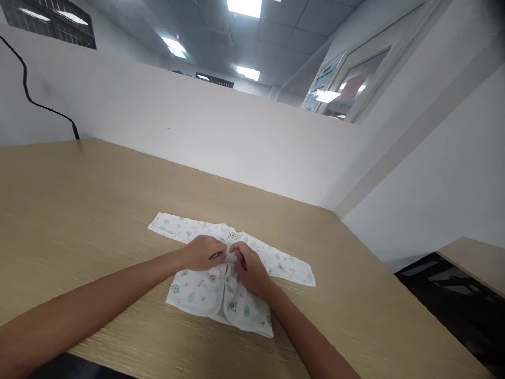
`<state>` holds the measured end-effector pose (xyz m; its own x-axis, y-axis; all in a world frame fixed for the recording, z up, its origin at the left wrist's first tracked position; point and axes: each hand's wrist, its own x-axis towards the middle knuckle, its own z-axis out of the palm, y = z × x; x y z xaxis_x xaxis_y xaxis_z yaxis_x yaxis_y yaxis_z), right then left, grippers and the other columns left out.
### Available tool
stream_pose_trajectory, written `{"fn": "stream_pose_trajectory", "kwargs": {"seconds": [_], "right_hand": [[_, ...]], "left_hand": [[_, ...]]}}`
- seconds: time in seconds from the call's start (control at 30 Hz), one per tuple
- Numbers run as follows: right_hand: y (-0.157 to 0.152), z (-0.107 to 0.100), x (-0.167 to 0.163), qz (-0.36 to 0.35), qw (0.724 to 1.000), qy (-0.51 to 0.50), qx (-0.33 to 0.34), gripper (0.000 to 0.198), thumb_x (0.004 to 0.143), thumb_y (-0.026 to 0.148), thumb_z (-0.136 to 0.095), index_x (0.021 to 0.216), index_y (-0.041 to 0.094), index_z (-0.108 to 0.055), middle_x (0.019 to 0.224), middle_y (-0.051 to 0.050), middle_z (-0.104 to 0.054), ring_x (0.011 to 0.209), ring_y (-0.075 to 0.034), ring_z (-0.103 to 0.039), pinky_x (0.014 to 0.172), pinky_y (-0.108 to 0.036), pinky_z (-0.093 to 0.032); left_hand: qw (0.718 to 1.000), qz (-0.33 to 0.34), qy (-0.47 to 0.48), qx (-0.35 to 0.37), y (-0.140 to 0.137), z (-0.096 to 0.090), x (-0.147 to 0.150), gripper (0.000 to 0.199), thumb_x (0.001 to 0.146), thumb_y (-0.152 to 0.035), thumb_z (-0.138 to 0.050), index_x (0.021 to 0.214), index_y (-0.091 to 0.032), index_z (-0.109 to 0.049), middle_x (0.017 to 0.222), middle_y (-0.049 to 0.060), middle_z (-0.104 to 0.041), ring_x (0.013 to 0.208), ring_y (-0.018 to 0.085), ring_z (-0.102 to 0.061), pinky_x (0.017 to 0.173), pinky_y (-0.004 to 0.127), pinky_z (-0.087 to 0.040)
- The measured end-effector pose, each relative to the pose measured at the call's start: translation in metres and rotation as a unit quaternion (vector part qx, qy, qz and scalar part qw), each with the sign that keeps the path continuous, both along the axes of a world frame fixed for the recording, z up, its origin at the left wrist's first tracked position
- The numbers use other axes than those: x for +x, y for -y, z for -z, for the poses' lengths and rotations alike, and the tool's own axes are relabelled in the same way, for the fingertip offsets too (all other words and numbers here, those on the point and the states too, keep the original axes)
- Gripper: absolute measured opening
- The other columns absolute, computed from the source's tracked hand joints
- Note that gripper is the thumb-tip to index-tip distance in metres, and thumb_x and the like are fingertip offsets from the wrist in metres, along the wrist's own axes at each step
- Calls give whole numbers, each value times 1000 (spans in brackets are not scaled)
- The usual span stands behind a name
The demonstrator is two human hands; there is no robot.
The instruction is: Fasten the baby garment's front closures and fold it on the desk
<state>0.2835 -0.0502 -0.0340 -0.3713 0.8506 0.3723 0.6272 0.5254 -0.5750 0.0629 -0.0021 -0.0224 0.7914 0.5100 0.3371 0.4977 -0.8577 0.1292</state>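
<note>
A small white baby shirt [197, 292] with a green and grey animal print lies face up on the table, its sleeves spread to both sides. Its front edges meet near the collar and part toward the hem. My left hand [205, 252] pinches the left front edge just below the neckline. Close beside it, my right hand [248, 266] pinches the right front edge, fingers curled. The fingertips of both hands almost meet at the upper front opening. Whatever small fastener may be between them is hidden.
The wood-grain table [98, 210] extends around the shirt. A white partition [221, 131] rises along its back edge. A black cable [43, 105] hangs at the back left. Lower right, beyond the table's edge, stands another wooden surface [473, 260] with dark parts beneath.
</note>
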Motion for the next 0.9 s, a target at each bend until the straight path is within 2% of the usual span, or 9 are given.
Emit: {"fn": "stream_pose_trajectory", "kwargs": {"seconds": [0.9], "right_hand": [[0, 1, 0, -8, 1000, 5, 6, 40, 74, 2, -39, 106, 21, -54, 78, 2, -46, 70, -16, -46, 66, -26, -35]], "left_hand": [[1000, 7, 14, -2, -1, 2, 0, 23, 99, -29, -42, 82, -21, -55, 74, -1, -64, 67, 15, -58, 60, 29, -31]]}}
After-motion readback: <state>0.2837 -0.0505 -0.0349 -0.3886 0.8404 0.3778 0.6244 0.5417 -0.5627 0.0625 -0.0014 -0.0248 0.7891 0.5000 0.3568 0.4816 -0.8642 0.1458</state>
